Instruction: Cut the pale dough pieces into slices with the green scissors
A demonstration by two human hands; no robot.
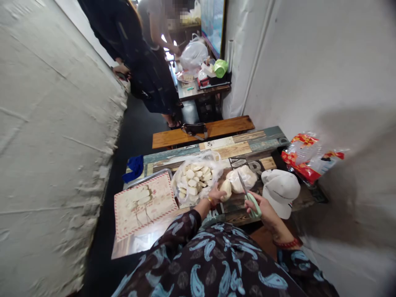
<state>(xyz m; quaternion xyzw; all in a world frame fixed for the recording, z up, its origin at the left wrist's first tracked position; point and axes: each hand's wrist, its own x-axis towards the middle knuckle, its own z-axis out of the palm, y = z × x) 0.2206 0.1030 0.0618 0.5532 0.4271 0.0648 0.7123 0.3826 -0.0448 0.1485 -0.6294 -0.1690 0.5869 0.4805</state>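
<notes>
My left hand [217, 194] has its fingers on a pale, rounded piece [226, 189] at the table's near side. In my right hand [258, 206] are scissors [253, 203] with light green handles, their blades pointing up and away over a plastic bag of pale contents [243, 179]. Left of my left hand lies an open clear bag [198, 179] holding several pale slices. Farther left, a few more slices [144, 194] rest on a patterned sheet with a striped border [130, 212], partly on a metal tray.
A white cap [280, 192] sits right of my right hand, with a red and clear package [309, 159] beyond it. Blue cloth [133, 168] lies at the table's left end. Behind are a bench [170, 138] with a black bag, a second cluttered table [201, 91] and two people.
</notes>
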